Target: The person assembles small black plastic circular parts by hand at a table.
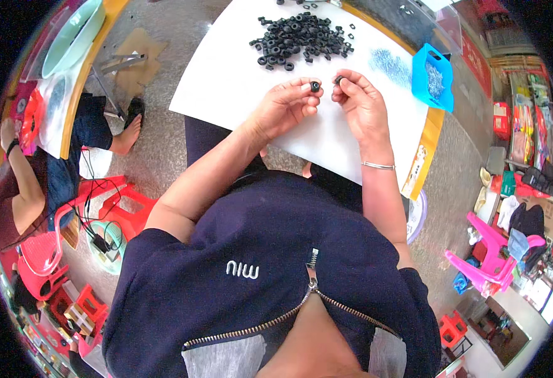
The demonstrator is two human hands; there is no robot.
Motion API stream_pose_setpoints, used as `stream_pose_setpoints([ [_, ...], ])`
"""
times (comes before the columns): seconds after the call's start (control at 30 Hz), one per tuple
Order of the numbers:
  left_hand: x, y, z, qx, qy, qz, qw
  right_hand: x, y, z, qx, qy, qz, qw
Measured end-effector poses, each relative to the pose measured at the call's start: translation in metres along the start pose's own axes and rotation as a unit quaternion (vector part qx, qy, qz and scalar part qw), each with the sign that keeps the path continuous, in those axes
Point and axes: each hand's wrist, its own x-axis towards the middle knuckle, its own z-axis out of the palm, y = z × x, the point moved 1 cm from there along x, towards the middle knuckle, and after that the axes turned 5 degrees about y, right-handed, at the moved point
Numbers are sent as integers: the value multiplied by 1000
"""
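Between the thumb and fingertips of my left hand (289, 107) is a small black round part (315, 87) with a hole in its middle. My right hand (359, 101), a little apart from it, pinches another small black piece (338, 80); its exact kind is too small to make out. Both hands are above the near part of a white tabletop (226, 75). Beyond them lies a heap of black ring-shaped parts (301, 39), with a few flat black pieces loose at its right side.
Tiny silvery-blue pieces (389, 66) are spread right of the heap. A blue plastic bin (422, 79) with similar pieces stands at the table's right edge. On the left, another person (28, 183) sits at a second table. Red stools (122, 205) and a pink stool (493, 255) stand around.
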Motion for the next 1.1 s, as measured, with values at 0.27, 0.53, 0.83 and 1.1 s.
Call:
stream_pose_setpoints([
  [0.27,-1,0,7,59,32,3,998,-19,6,4,61,-15,-16,998],
  [0.53,0,0,5,73,9,7,997,-27,-2,19,-117,32,-94,988],
  [0.83,1,-1,6,90,28,4,996,-33,-7,27,-284,57,-177,941],
  [1.1,2,-4,4,125,37,3,991,-33,-5,24,-408,43,-303,860],
])
